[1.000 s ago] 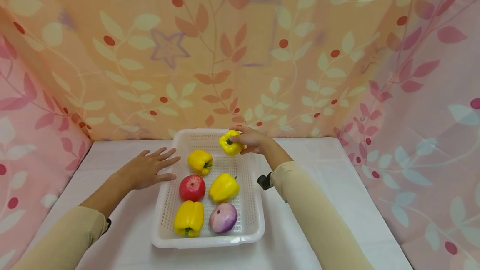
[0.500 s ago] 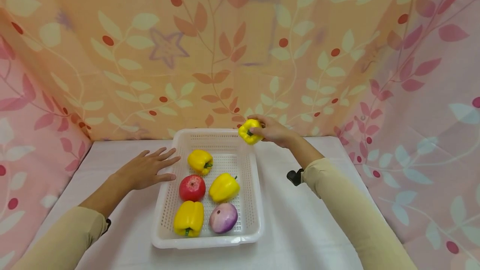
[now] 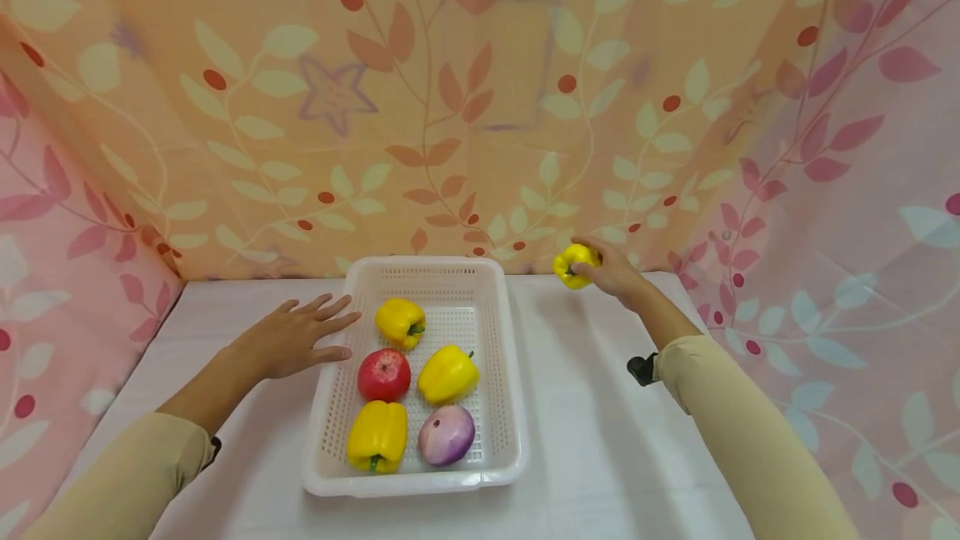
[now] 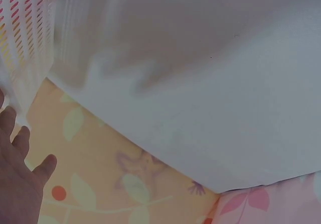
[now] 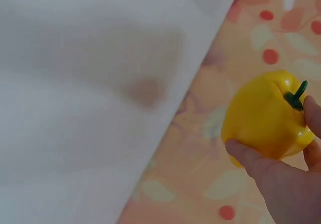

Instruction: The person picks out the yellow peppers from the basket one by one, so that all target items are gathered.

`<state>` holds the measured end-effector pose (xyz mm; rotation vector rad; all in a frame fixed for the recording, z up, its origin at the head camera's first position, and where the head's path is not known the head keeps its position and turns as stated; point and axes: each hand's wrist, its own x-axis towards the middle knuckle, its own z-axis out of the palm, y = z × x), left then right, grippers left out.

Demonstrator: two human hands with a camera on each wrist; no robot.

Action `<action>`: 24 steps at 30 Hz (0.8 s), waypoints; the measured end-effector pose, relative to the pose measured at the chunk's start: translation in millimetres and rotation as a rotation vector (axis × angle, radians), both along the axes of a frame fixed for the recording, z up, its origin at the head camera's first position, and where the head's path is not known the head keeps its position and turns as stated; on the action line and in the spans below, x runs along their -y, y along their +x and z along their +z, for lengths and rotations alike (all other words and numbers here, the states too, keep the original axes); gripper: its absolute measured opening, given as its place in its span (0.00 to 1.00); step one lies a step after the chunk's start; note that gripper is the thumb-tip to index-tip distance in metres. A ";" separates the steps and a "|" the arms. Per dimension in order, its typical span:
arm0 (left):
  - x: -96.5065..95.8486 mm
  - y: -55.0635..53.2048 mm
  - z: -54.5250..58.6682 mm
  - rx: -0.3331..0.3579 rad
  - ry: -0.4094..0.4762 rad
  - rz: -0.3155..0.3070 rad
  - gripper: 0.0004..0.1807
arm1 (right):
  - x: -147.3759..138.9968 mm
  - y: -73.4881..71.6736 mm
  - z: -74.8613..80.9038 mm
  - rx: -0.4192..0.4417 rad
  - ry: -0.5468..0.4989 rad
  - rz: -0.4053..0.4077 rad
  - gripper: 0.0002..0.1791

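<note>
My right hand (image 3: 617, 272) grips a yellow bell pepper (image 3: 576, 266) in the air, right of the basket and above the back of the table. In the right wrist view the fingers and thumb hold this pepper (image 5: 266, 116) around its sides, near the green stem. Beside the left rim of the white plastic basket (image 3: 517, 407), my left hand (image 3: 296, 340) is spread with straight fingers and holds nothing. Inside the basket lie a yellow bell pepper (image 3: 400, 322) at the back, a red pomegranate (image 3: 385, 374), a second yellow pepper (image 3: 448, 375), a third (image 3: 378, 437) and a purple-white eggplant (image 3: 447, 435).
The table (image 3: 592, 440) is covered in white cloth, with a shadow below the raised right hand. Behind it hangs an orange leaf-patterned curtain (image 3: 510, 165); pink curtains (image 3: 862, 215) close off both sides.
My right hand has carried the yellow bell pepper from above the basket's back right corner out to the right, past its rim. The left hand and the basket have stayed put.
</note>
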<state>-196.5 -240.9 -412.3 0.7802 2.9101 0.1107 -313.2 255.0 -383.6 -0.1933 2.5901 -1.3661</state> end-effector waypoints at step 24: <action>2.2 -2.1 -1.3 0.004 0.011 -0.011 0.38 | -82.0 24.6 -95.0 -0.018 0.137 -0.196 0.35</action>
